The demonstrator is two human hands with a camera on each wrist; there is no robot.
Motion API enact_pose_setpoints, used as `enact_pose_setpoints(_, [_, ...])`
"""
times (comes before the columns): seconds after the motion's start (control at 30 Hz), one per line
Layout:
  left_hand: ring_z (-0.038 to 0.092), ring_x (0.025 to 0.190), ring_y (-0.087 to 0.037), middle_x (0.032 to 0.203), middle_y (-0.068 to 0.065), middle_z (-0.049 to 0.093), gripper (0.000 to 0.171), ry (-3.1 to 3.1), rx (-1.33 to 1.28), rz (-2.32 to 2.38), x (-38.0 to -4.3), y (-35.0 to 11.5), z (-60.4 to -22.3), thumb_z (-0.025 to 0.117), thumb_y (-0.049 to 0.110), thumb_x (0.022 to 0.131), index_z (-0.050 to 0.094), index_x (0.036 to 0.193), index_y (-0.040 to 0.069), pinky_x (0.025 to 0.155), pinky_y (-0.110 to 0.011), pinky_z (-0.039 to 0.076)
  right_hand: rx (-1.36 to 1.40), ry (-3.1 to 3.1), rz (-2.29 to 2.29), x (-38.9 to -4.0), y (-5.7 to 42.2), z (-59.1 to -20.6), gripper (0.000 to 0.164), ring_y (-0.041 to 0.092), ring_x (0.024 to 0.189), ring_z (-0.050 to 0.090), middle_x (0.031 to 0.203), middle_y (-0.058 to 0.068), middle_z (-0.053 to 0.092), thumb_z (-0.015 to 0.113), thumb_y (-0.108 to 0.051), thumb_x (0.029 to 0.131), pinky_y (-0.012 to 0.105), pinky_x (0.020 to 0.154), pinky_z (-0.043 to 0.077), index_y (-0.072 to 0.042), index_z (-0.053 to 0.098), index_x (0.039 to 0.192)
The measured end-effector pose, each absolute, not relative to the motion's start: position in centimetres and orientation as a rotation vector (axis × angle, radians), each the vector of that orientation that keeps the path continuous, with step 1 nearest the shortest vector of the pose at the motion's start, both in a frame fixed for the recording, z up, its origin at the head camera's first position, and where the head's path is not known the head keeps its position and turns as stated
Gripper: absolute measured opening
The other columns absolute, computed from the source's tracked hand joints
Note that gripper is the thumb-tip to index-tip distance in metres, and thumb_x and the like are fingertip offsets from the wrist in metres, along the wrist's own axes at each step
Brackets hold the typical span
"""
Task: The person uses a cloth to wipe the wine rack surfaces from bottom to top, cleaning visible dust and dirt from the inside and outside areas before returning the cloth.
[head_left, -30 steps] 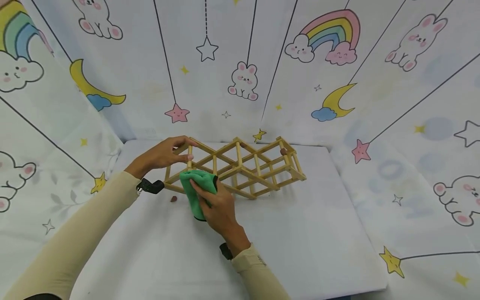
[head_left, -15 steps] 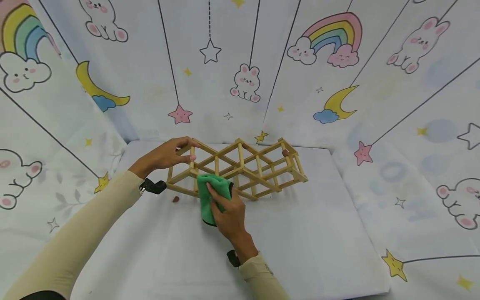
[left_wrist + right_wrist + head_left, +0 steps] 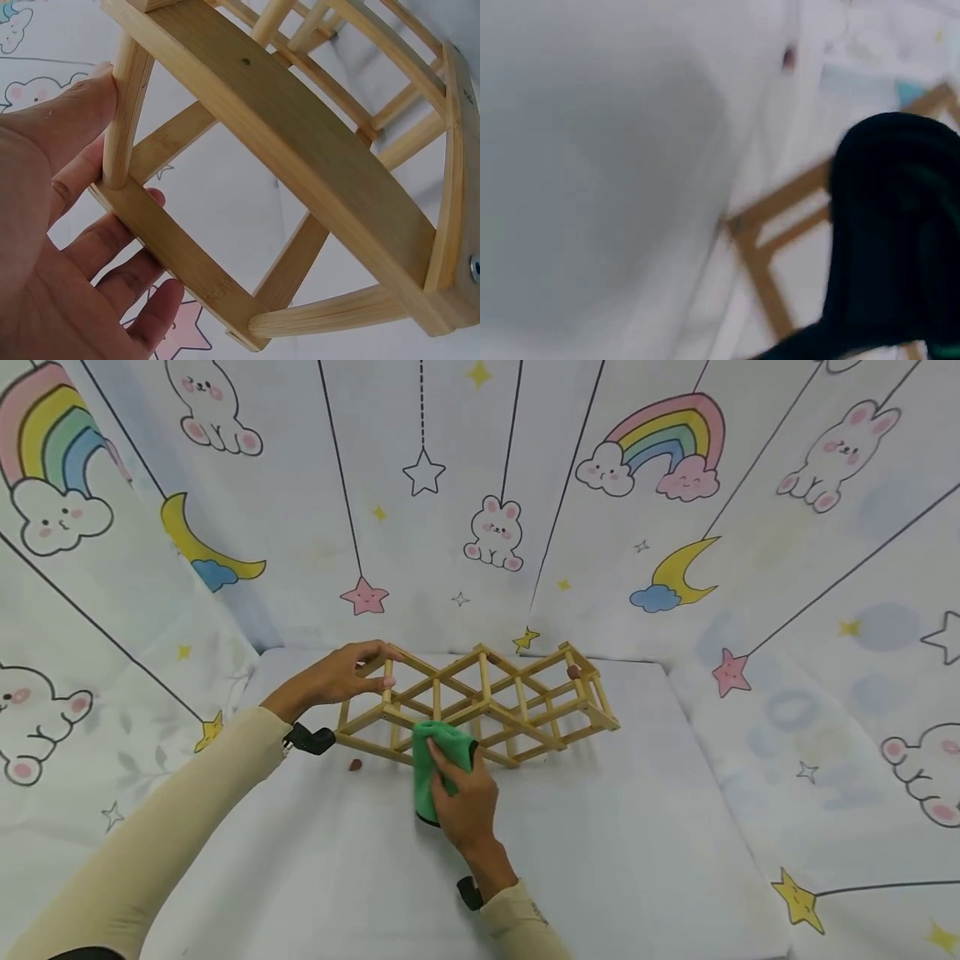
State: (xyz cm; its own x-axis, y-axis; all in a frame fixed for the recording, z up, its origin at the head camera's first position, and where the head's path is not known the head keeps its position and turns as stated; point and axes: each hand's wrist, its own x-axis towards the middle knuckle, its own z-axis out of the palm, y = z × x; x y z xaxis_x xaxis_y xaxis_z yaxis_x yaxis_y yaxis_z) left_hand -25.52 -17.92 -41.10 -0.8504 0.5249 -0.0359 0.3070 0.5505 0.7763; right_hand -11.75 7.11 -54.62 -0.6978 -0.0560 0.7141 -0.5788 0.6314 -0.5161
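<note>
Rightward along the near side of the wooden rack [image 3: 486, 703], the right hand [image 3: 468, 802] and the green cloth [image 3: 424, 781] have slid from their place a second ago, while the left hand [image 3: 337, 675] stays at the rack's left end. The right hand's fingers hold the folded cloth, one of them stretched along its front; those behind it are hidden. The cloth lies against the rack's near lower bars, left of the rack's middle, with its dark-trimmed bottom edge hanging in front of them. The left hand's fingers grip the rack's upper left corner, the thumb against an upright dowel and the others around the flat end slat.

The rack, a lattice of crossed slats and round dowels, sits on the white desk [image 3: 615, 860]. Just in front of the rack's left end lies a small brown lump [image 3: 356, 765]; another brown piece [image 3: 573, 672] shows at the rack's upper right end. Close to the rack's left end is a black device [image 3: 311, 739] on the left wrist, and a similar one [image 3: 470, 893] is at the right wrist, nearer the person than the rack. Beige sleeves [image 3: 187, 827] cover both arms. Behind the rack rises a white backdrop [image 3: 292, 485] printed with rabbits, stars, moons and rainbows. From the right wrist, the view is blurred, with a dark shape covering part of the rack.
</note>
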Motion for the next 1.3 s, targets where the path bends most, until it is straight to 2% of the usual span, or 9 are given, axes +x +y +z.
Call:
enact_pose_setpoints(0.17, [0.044,0.151,-0.045,0.159,-0.021,0.051,0.041,2.539,0.711,1.17,-26.0,-17.7,-41.0,0.071,0.025,0.105,0.061,0.143,0.014,0.119,-0.072,0.035,0.714,-2.081,1.06,-12.6,2.6,-53.8,0.046,0.03,0.12,0.072,0.137,0.019,0.068,0.078,-0.008,0.097,0.039,0.095,0.063,-0.015,0.071,0.141])
enact_pose_setpoints(0.3, [0.042,0.152,-0.046,0.16,-0.023,0.051,0.041,2.532,0.719,1.162,-26.3,-17.4,-41.1,0.071,0.025,0.105,0.061,0.143,0.012,0.121,-0.073,0.033,0.645,-2.189,1.018,-13.5,0.0,-54.7,0.045,0.024,0.112,0.074,0.129,0.016,0.073,0.076,-0.011,0.098,0.031,0.091,0.064,-0.021,0.07,0.142])
enact_pose_setpoints(0.43, [0.041,0.153,-0.046,0.16,-0.023,0.05,0.042,2.529,0.72,1.152,-26.2,-17.3,-41.2,0.072,0.025,0.105,0.06,0.143,0.011,0.121,-0.073,0.032,0.605,-2.336,1.136,-12.8,-0.6,-55.7,0.048,0.022,0.11,0.075,0.127,0.015,0.074,0.076,-0.011,0.097,0.029,0.087,0.063,-0.026,0.07,0.142])
enact_pose_setpoints(0.67, [0.043,0.152,-0.046,0.158,-0.022,0.052,0.041,2.567,0.727,1.12,-26.2,-17.3,-40.5,0.072,0.025,0.104,0.061,0.142,0.012,0.121,-0.072,0.034,0.597,-2.052,1.091,-13.2,-0.9,-54.5,0.048,0.029,0.118,0.073,0.132,0.021,0.07,0.078,-0.004,0.095,0.035,0.095,0.063,-0.011,0.069,0.142])
enact_pose_setpoints(0.8, [0.043,0.151,-0.046,0.157,-0.022,0.053,0.041,2.562,0.712,1.115,-26.0,-17.4,-40.5,0.072,0.025,0.104,0.061,0.142,0.012,0.119,-0.073,0.035,0.606,-2.278,1.099,-13.0,-1.6,-55.2,0.047,0.021,0.109,0.074,0.128,0.017,0.072,0.075,-0.012,0.099,0.027,0.087,0.062,-0.024,0.068,0.144])
enact_pose_setpoints(0.87, [0.043,0.151,-0.046,0.157,-0.021,0.053,0.041,2.554,0.696,1.116,-26.0,-17.4,-40.6,0.072,0.025,0.104,0.062,0.142,0.012,0.12,-0.072,0.034,0.631,-2.344,1.093,-12.5,-1.7,-55.5,0.049,0.018,0.102,0.074,0.123,0.016,0.073,0.075,-0.013,0.097,0.022,0.081,0.06,-0.028,0.068,0.143])
enact_pose_setpoints(0.97, [0.042,0.152,-0.046,0.158,-0.021,0.053,0.041,2.562,0.704,1.112,-25.8,-17.4,-40.6,0.072,0.025,0.104,0.062,0.142,0.012,0.12,-0.073,0.033,0.655,-2.237,1.077,-12.4,-1.8,-55.2,0.049,0.02,0.103,0.074,0.124,0.016,0.073,0.077,-0.01,0.094,0.024,0.082,0.061,-0.023,0.071,0.141])
enact_pose_setpoints(1.1, [0.043,0.151,-0.046,0.158,-0.022,0.053,0.041,2.569,0.705,1.12,-25.9,-17.5,-40.7,0.072,0.026,0.104,0.062,0.142,0.012,0.12,-0.073,0.033,0.598,-2.098,1.037,-12.9,-2.2,-54.8,0.048,0.026,0.116,0.074,0.132,0.019,0.071,0.076,-0.007,0.097,0.033,0.093,0.063,-0.015,0.069,0.143])
enact_pose_setpoints(1.3, [0.042,0.152,-0.044,0.158,-0.019,0.053,0.041,2.563,0.673,1.121,-25.7,-17.7,-40.9,0.072,0.027,0.104,0.062,0.141,0.014,0.12,-0.073,0.033,0.672,-2.247,0.989,-12.4,-2.6,-55.6,0.047,0.015,0.098,0.073,0.118,0.013,0.075,0.077,-0.012,0.095,0.021,0.077,0.06,-0.025,0.072,0.14])
